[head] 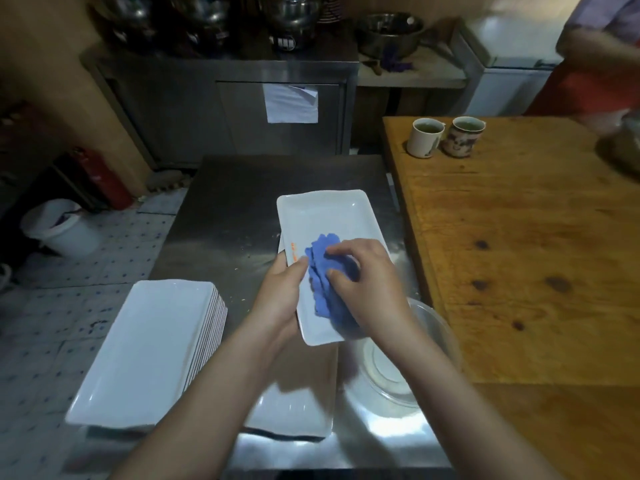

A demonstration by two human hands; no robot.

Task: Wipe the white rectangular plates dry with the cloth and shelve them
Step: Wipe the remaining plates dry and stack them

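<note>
Head view: our left hand grips a white rectangular plate by its edge while our right hand presses a bunched blue cloth onto it.

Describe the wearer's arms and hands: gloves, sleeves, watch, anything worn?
Nothing worn that shows. The left hand and right hand are ungloved, with no rings visible. The left forearm and right forearm are uncovered down to the frame's bottom edge: no sleeves, watch, bands or markings in view.
</note>
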